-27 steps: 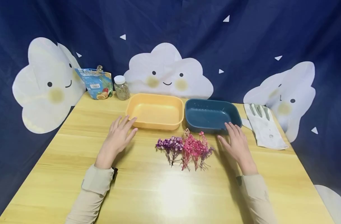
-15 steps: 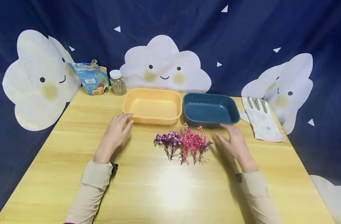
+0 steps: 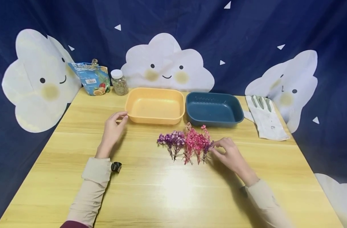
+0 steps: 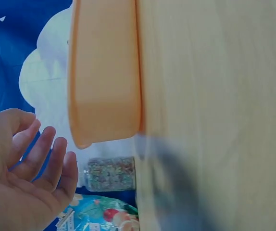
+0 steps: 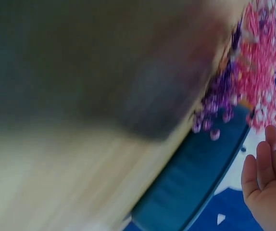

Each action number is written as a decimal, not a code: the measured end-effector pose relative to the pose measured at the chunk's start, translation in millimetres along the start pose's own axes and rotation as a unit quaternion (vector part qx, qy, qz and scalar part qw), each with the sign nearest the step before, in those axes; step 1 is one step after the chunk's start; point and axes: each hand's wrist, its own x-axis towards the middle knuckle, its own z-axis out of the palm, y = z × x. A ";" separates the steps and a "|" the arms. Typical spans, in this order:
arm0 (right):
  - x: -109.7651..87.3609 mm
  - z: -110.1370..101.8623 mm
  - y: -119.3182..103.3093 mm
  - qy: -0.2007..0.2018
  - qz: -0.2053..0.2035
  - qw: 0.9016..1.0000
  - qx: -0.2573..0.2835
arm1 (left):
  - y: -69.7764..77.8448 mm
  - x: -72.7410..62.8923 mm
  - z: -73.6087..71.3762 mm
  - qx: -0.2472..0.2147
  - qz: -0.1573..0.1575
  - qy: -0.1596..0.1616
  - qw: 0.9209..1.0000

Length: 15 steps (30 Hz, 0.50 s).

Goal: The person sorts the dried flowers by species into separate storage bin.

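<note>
Several small bunches of dried flowers, purple [image 3: 173, 139] on the left and pink [image 3: 196, 141] in the middle, lie side by side on the wooden table. A smaller purple bunch [image 3: 207, 148] is at the right end. My right hand [image 3: 231, 158] reaches to this bunch with thumb and forefinger apart; whether they touch it I cannot tell. Loosely bent fingers [image 5: 268, 163] show in the right wrist view, holding nothing. By the near left corner of the yellow tub [image 3: 154, 120], my left hand [image 3: 112, 131] hovers with relaxed fingers [image 4: 42, 159].
A dark blue tub [image 3: 214, 122] stands right of the yellow one, behind the flowers. At the back left are a blue pouch [image 3: 90, 79] with a clip and a white-lidded jar [image 3: 120, 85]. A pale work glove [image 3: 267, 120] lies at the far right. A cloud-print curtain [image 3: 219, 25] hangs behind.
My right hand has moved left and nearer from the blue tub's front edge to the right-end purple flowers. My left hand has drawn slightly left, its fingers bending more. The head view has tilted a little.
</note>
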 end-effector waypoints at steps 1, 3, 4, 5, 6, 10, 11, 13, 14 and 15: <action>-0.7 1.0 -2.2 -0.007 0.002 1.000 0.004 | -1.1 0.9 -0.1 0.000 -0.006 0.002 1.000; -2.0 3.5 -6.4 -0.025 0.011 1.000 0.012 | -2.4 2.8 -0.3 -0.004 -0.022 0.004 1.000; -2.5 4.9 -8.5 -0.034 0.019 0.999 0.014 | -2.8 4.0 -0.2 -0.007 -0.032 0.004 0.999; -2.9 6.4 -10.4 -0.044 0.027 0.999 0.016 | -3.4 5.3 -0.1 -0.011 -0.042 0.005 0.999; -3.3 8.0 -12.3 -0.053 0.036 0.998 0.018 | -3.9 6.5 0.1 -0.015 -0.054 0.006 0.998; -4.1 14.2 -18.1 -0.090 0.086 0.992 0.023 | -5.0 10.6 2.1 -0.035 -0.097 0.010 0.995; -4.3 15.6 -19.0 -0.099 0.099 0.990 0.025 | -5.5 11.3 2.7 -0.039 -0.104 0.011 0.994; -4.6 18.1 -20.6 -0.109 0.118 0.987 0.022 | -7.1 12.9 4.3 -0.047 -0.113 0.015 0.992; -5.0 19.4 -20.9 -0.113 0.124 0.986 0.019 | -8.2 13.6 5.2 -0.052 -0.117 0.018 0.992; -5.6 20.8 -20.6 -0.115 0.126 0.985 0.015 | -9.6 14.2 6.0 -0.055 -0.120 0.016 0.991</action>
